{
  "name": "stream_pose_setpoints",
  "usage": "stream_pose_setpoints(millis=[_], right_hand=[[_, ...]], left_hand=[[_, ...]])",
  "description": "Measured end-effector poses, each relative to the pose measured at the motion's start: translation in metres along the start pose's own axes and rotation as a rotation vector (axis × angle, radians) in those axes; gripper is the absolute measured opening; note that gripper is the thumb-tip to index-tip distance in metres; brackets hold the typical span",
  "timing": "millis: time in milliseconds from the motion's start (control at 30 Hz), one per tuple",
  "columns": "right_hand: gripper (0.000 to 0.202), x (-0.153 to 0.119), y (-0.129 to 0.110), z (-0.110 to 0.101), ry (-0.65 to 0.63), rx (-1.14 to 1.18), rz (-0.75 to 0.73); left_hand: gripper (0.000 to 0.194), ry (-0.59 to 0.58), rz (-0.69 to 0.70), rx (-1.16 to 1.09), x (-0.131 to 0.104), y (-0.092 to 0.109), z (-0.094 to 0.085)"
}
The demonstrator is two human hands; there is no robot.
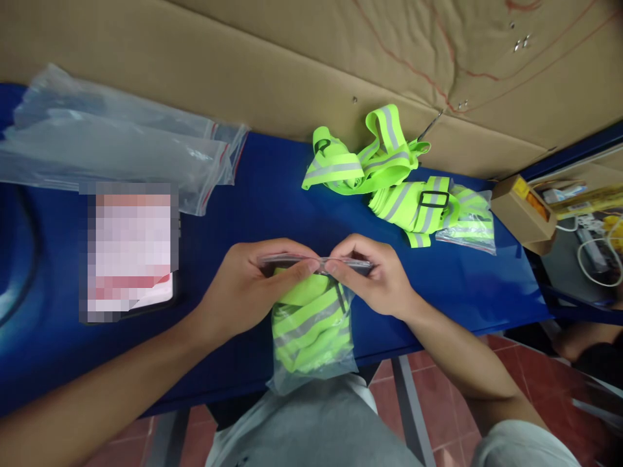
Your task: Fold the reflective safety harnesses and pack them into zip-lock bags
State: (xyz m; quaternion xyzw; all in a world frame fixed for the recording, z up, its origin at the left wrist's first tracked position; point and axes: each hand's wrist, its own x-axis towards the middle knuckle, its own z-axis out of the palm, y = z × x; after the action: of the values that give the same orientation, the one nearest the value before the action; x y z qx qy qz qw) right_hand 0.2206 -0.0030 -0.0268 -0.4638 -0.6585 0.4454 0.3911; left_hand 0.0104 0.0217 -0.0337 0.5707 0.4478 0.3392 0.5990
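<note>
A clear plastic bag (314,331) with a folded neon-yellow reflective strap inside hangs over the front edge of the blue table (272,207). My left hand (257,279) pinches the left part of the bag's top edge between thumb and fingers. On the right part of that edge, my right hand (374,272) has the same pinch, its thumb tip close to the left one. Loose neon straps (389,162) lie beyond my hands, beside a rolled strap with a black buckle (434,199). A second bag with a strap inside (470,220) touches that roll.
Flat clear bags (121,143) lie at the back left. A phone (131,259) with a blurred screen rests nearer. An open cardboard box (523,211) stands at the right, by cables. Brown padding (272,71) borders the table's back. Someone's arm (588,334) shows at far right.
</note>
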Motion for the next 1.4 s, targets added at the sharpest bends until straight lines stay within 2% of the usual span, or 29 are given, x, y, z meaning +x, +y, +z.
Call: stream_pose_setpoints(millis=[100,200,300,367,433,567,633,733,900,1000,1133,1233,1300,1333,1400], right_hand=[[0.015,0.001,0.001,-0.003,0.023,0.006,-0.017],[0.016,0.006,0.002,-0.019,-0.021,0.056,0.053],[0.019,0.010,0.000,-0.044,-0.197,0.061,0.156],[0.020,0.012,-0.003,-0.056,-0.288,0.041,0.158],[0.021,0.011,-0.006,-0.060,-0.318,0.021,0.120],[0.026,0.011,-0.001,-0.055,-0.245,0.051,0.103],[0.028,0.014,0.006,-0.052,-0.172,0.098,0.109],[0.033,0.018,0.015,-0.051,-0.071,0.178,0.106],[0.039,0.023,0.019,-0.046,-0.002,0.269,0.121],[0.041,0.022,0.020,-0.041,-0.005,0.337,0.114],[0.042,0.022,0.019,-0.037,0.086,0.461,0.071],[0.043,0.024,0.018,-0.040,0.119,0.547,0.065],[0.047,0.026,0.020,-0.045,0.114,0.527,0.061],[0.049,0.027,0.022,-0.046,0.124,0.475,0.049],[0.049,0.028,0.025,-0.048,0.184,0.224,-0.001]], left_hand=[[0.015,0.016,-0.009,0.022,0.001,-0.001,-0.002],[0.023,-0.047,-0.045,0.034,0.005,0.004,-0.010],[0.033,-0.250,-0.013,0.082,0.009,0.014,-0.026],[0.036,-0.421,0.012,0.131,0.011,0.019,-0.037],[0.037,-0.501,0.022,0.176,0.013,0.021,-0.047],[0.047,-0.361,-0.037,0.104,0.018,0.014,-0.049],[0.055,-0.308,-0.113,-0.056,0.021,0.007,-0.042],[0.056,-0.307,-0.168,-0.266,0.023,-0.004,-0.033],[0.053,-0.210,-0.056,-0.123,0.020,-0.009,-0.029],[0.058,-0.174,-0.112,-0.166,0.016,-0.005,-0.027],[0.071,-0.170,-0.215,-0.309,0.010,0.002,-0.015],[0.073,-0.125,-0.225,-0.211,0.006,0.011,-0.009],[0.071,-0.015,-0.186,-0.102,0.008,0.023,-0.017],[0.070,0.044,-0.154,-0.045,0.012,0.030,-0.027],[0.070,0.107,-0.075,0.077,0.026,0.046,-0.057]])
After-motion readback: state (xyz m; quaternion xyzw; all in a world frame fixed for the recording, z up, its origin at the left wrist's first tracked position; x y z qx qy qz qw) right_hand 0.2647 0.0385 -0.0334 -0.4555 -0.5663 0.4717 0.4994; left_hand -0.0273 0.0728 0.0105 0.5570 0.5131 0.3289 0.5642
